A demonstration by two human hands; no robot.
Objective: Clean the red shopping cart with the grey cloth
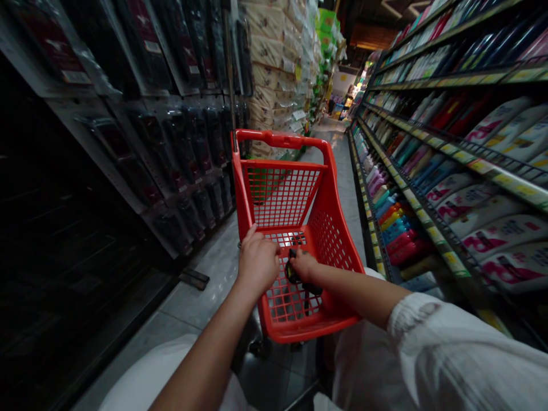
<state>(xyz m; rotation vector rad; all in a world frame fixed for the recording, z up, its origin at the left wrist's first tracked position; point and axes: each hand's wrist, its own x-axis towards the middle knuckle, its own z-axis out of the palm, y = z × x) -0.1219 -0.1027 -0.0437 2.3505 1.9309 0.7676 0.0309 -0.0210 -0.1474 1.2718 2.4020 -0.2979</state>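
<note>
A red plastic shopping cart (282,331) with a grid basket stands right before me. My left hand (258,260) is closed over the cart's left rim, the index finger lying along it and the thumb side toward the basket. Inside the basket, my right hand (303,265) grips a dark, mostly black item (293,273) with a small yellowish mark. The item is low over the grid floor, partly hidden by my fingers, and its kind is unclear. At the cart's far end is its red handle (285,138).
Shelves of bottles (505,228) line the right side of the aisle. On the left hangs a rack of dark packaged goods (180,137), with stacked beige packs (274,68) beyond. A dark metal foot (194,278) juts onto the tiled floor (214,251).
</note>
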